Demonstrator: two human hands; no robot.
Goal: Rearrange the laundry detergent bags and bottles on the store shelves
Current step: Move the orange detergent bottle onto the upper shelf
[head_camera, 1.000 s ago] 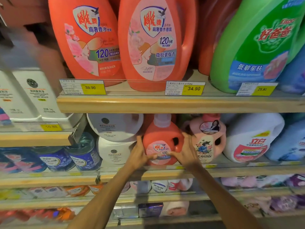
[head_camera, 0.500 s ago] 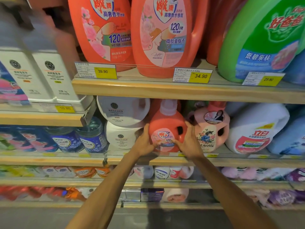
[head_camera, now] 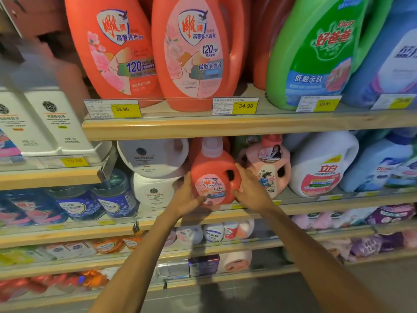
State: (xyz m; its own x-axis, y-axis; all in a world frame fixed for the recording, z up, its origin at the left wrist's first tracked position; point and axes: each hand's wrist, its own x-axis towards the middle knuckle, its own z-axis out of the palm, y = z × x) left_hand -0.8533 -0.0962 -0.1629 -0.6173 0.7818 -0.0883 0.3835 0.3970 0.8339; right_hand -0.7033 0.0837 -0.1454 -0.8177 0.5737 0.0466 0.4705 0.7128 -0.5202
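The left hand [head_camera: 188,197] and the right hand [head_camera: 251,190] are each grasping a side of the small orange bottle [head_camera: 212,170], which is standing between them on the wooden shelf [head_camera: 338,205].

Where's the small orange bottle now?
Head view, centre: small orange bottle on the shelf between left hand and right hand, white jug left, pink bottle right.

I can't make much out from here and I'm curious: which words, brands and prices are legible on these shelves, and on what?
"39.90": left tag, below left orange bottle.
"34.90": middle tag, below second orange bottle.
"29.90": right tag.
"好爸爸": green bottle.
"立白": white bottle.
"120": small orange bottle, held between left hand and right hand.
Fine print everywhere: too blurred.
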